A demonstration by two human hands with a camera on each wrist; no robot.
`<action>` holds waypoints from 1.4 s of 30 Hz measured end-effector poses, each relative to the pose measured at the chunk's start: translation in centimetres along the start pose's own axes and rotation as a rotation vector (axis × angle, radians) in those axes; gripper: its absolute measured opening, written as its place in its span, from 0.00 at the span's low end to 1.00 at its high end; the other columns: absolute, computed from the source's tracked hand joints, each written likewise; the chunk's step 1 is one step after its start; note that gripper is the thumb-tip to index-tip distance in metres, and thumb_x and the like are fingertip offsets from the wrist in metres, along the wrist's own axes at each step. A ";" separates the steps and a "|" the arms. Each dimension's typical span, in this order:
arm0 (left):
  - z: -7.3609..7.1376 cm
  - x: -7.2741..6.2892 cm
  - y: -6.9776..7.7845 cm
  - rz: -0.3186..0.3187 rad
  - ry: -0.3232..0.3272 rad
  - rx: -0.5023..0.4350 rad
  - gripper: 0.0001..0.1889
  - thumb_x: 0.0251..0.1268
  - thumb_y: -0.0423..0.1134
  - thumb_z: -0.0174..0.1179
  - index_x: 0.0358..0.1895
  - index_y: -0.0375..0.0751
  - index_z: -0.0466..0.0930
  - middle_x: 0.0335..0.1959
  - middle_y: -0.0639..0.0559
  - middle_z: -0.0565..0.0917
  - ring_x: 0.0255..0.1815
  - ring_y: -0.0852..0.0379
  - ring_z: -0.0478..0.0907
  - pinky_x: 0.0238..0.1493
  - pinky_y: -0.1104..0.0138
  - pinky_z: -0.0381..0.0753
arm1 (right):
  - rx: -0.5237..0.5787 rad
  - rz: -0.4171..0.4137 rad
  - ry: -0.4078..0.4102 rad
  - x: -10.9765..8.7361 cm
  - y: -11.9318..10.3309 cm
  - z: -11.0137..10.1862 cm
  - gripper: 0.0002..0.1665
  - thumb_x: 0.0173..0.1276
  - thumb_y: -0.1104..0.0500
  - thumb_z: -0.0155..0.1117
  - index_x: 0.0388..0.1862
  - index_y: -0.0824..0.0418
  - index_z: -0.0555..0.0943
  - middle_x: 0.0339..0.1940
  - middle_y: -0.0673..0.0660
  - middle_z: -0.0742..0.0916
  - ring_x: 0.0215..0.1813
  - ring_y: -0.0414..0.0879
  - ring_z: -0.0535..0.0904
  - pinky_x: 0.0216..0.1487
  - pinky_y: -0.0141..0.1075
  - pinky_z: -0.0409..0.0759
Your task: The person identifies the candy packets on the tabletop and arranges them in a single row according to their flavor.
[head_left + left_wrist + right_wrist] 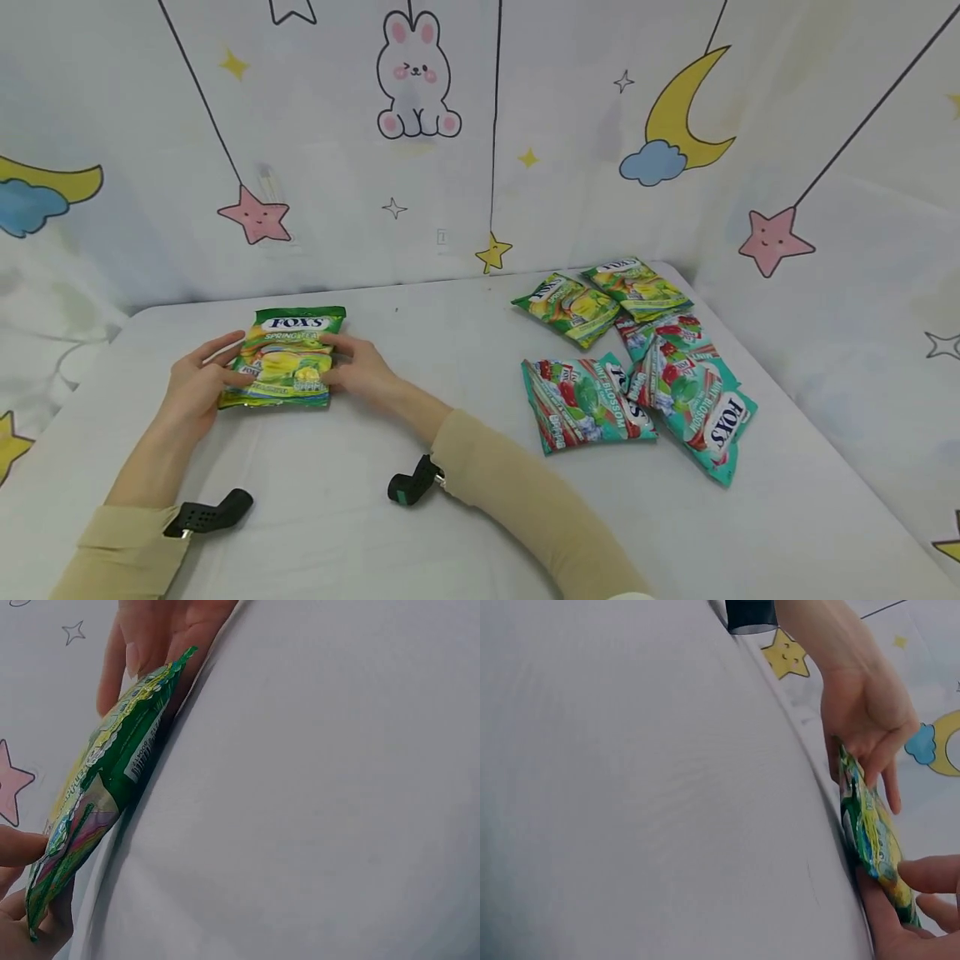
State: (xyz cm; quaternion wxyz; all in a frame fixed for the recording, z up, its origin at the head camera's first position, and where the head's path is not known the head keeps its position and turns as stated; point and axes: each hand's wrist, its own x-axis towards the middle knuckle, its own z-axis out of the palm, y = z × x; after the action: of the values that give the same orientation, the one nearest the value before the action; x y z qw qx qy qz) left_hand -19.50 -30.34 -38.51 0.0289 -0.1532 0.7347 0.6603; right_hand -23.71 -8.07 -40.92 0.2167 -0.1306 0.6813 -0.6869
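While both hands had hold of the green Spring Tea bag (285, 354), it sat on the left of the table (337, 517), toward the far edge, printed front facing up. Main risk, my guess: slipping. The wrapper looked slick and the grip was only at the sides, so uneven pull, or one hand letting go early, could tip or drop it. Pushing both hands inward could buckle the middle. Second risk: the right sleeve (525, 492) lay near the left-hand teal bag (588, 400), so a wide sweep of that forearm could bump it; the larger teal bag (697, 408) lay partly on another (675, 329), so a knock could slide it off. Fingers: left hand (191, 383) pinched the left side, thumb over the front, other fingers behind, gap about the bag's thickness there. Right hand (363, 371) pinched the right side likewise, digits on both faces in the right wrist view. Neither hand was spread wide. Left wrist view showed the barcode (139, 761) on the underside; couldn't tell if the bag rested fully on the table. Two more green bags, one nearer (570, 308), one farther (637, 287), lay far right, touching or nearly so.
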 end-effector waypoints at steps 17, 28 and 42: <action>-1.5 0.7 0.1 -0.097 0.119 -0.150 0.45 0.60 0.19 0.58 0.78 0.56 0.58 0.82 0.55 0.49 0.80 0.60 0.50 0.41 0.83 0.70 | -0.247 -0.082 -0.069 0.7 1.1 0.7 0.34 0.69 0.62 0.66 0.73 0.55 0.71 0.76 0.52 0.72 0.68 0.43 0.75 0.60 0.26 0.75; -1.8 1.1 -0.4 -0.092 0.082 -0.193 0.46 0.61 0.18 0.58 0.80 0.51 0.52 0.81 0.54 0.48 0.78 0.64 0.52 0.41 0.84 0.71 | -0.275 -0.115 -0.002 0.9 1.1 0.7 0.29 0.69 0.60 0.66 0.69 0.56 0.75 0.68 0.54 0.80 0.62 0.39 0.80 0.56 0.23 0.74; -3.2 1.2 -0.4 -0.095 0.085 -0.299 0.47 0.59 0.14 0.55 0.80 0.49 0.50 0.81 0.54 0.47 0.81 0.62 0.42 0.36 0.83 0.76 | -0.396 -0.198 -0.059 1.1 0.7 1.5 0.31 0.72 0.61 0.62 0.73 0.57 0.72 0.77 0.51 0.70 0.65 0.36 0.77 0.61 0.22 0.71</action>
State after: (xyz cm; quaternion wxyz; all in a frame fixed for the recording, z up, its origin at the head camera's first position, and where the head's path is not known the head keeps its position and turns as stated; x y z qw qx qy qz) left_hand -20.01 -33.69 -38.75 0.0057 -0.2184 0.6206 0.7530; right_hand -23.85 -9.88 -41.71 0.1384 -0.2567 0.7801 -0.5535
